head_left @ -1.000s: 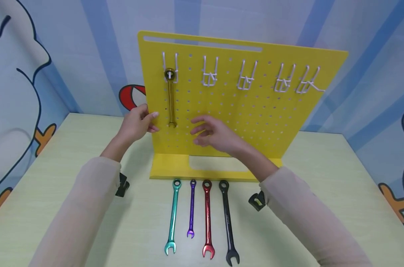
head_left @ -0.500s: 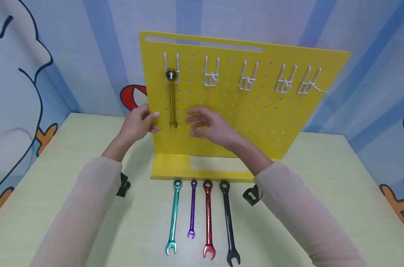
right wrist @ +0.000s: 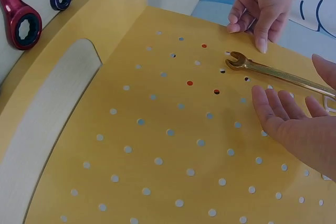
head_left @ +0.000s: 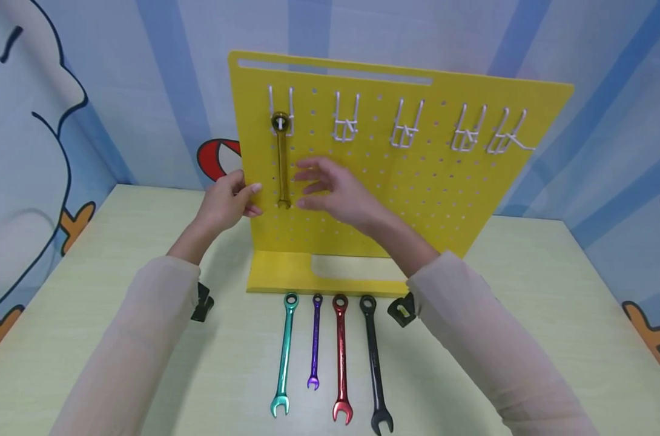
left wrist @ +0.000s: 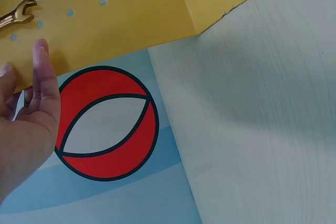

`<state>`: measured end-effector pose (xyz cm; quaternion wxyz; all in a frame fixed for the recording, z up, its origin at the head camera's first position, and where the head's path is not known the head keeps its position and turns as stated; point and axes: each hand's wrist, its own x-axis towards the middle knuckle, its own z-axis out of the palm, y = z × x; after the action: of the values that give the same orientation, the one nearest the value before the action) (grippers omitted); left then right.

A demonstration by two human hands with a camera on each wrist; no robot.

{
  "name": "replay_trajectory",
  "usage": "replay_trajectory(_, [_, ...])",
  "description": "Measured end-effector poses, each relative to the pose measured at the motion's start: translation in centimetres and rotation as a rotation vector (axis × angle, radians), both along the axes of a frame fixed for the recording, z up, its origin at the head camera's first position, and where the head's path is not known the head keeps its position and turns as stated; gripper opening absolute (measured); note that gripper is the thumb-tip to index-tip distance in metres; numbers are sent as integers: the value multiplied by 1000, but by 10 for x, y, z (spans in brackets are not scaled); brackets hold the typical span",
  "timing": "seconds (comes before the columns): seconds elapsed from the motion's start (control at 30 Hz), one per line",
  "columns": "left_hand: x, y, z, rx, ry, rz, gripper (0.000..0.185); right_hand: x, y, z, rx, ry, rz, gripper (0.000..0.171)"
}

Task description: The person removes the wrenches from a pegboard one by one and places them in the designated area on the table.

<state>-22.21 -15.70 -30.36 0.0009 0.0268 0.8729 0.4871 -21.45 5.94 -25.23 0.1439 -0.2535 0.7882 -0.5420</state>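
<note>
A yellow pegboard [head_left: 417, 188] stands upright on the table. From its leftmost white hook hangs a gold combination wrench [head_left: 283, 163], ring end up and open jaw down. My left hand [head_left: 223, 203] pinches the board's left edge, thumb on the front and other fingers partly hidden behind. My right hand [head_left: 341, 191], fingers spread and holding nothing, is just right of the wrench's shaft. In the right wrist view the right hand [right wrist: 299, 129] sits close beside the gold wrench [right wrist: 283, 73], with the left hand [right wrist: 265, 6] at the board's edge.
Before the pegboard lie a teal wrench [head_left: 284, 351], a purple wrench [head_left: 315, 339], a red wrench [head_left: 341, 357] and a black wrench [head_left: 375, 357], roughly parallel. More white hooks, such as one second from left [head_left: 344, 128], line the board's upper part. A printed curtain hangs behind.
My right hand has moved left and up, nearer to the gold wrench, and its fingers have spread wider. The left hand stays at the board's edge, and the wrenches have not moved.
</note>
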Motion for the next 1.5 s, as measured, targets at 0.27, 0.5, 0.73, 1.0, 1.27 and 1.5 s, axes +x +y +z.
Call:
replay_trajectory(0.27, [0, -1, -1, 8, 2, -2, 23, 0, -4, 7, -25, -9, -17, 62])
replay_trajectory(0.5, [0, -1, 0, 10, 3, -6, 25, -1, -9, 10, -38, -5, -20, 64])
replay_trajectory(0.73, [0, 0, 1, 13, -10, -7, 28, -1, -14, 15, -56, -13, -20, 67])
replay_trajectory(1.0, [0, 0, 1, 15, -22, -4, 28, -3, -19, 17, -46, -12, -31, 69])
replay_trajectory(1.27, [-1, 0, 1, 9, -14, -7, 28, -5, -22, 16, -50, -11, -37, 68])
replay_trajectory(1.5, [-1, 0, 1, 7, -14, -5, 28, -2, -22, 18, -64, -22, -25, 66])
